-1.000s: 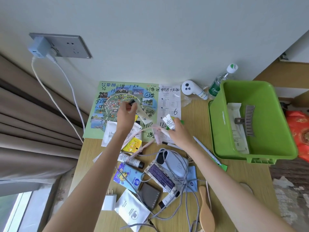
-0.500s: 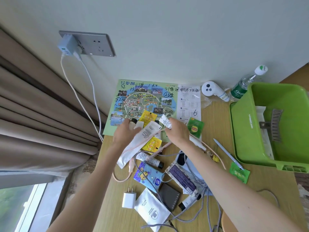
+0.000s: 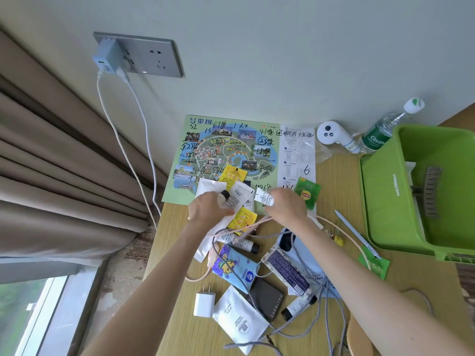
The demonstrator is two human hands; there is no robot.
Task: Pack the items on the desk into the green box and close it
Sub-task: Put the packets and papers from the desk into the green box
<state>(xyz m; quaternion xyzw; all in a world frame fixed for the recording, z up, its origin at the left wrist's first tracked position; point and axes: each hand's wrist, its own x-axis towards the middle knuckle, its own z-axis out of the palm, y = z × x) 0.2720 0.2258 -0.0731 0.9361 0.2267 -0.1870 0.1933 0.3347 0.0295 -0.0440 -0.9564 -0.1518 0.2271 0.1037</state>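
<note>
Two forearms reach up from the bottom edge over a crowded desk (image 3: 180,330); bare wood shows only at lower left and between the clutter and the green box (image 3: 380,201), open at the right edge. Mid-frame, the left hand (image 3: 205,213) is closed on a black-capped tube (image 3: 224,196) and white sachets (image 3: 237,199). The right hand (image 3: 289,208), just beside it, grips a small white tube (image 3: 263,197). Behind them lies a map (image 3: 226,150), against the wall.

A light wooden desk (image 3: 334,191) stands against the wall. On it lie a park map (image 3: 205,150), a green box (image 3: 385,201) at the right, a white plug (image 3: 204,303), a dark compact (image 3: 267,299), white sachets (image 3: 240,319), tubes and tangled cables (image 3: 331,304).
</note>
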